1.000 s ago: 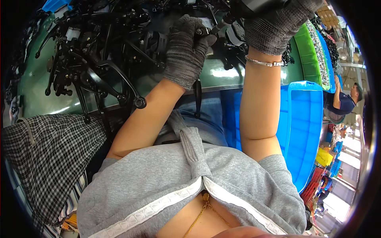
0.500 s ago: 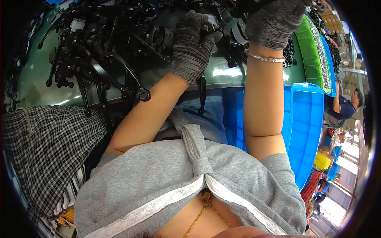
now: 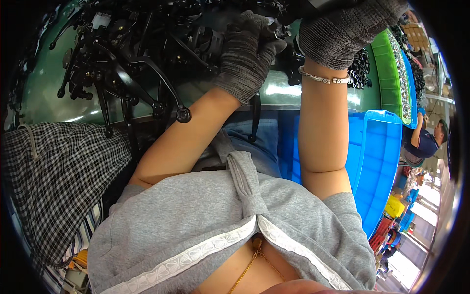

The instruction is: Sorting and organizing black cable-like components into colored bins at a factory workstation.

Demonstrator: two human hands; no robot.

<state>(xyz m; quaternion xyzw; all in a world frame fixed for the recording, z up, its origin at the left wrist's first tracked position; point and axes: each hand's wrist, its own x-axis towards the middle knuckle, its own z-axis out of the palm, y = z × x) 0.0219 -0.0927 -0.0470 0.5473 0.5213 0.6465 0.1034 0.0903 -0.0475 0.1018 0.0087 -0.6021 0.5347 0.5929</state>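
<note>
My left hand [image 3: 246, 56], in a dark grey knit glove, is closed around a black brake lever [image 3: 255, 120] with a metal fitting showing near the fingertips. The lever's arm hangs below the hand, over the table's front edge. To its right, my gloved right hand [image 3: 342, 36] is raised near the upper edge, fingers wrapped round a dark object [image 3: 313, 7] that is mostly cut off; its kind cannot be made out. A heap of similar black levers [image 3: 142, 63] lies left of my left hand, several with arms reaching past the table edge.
The green tabletop [image 3: 281, 93] has a metal front edge. A blue plastic crate [image 3: 379, 152] stands beside my right arm. Beyond it is a green bin [image 3: 389, 73] of small metal parts. Checked cloth [image 3: 63, 181] lies at the left. A person [image 3: 426, 139] sits at the far right.
Both hands appear slightly farther right, the left with the brake lever still in its grip. The dark object at the right hand now shows more across the upper edge.
</note>
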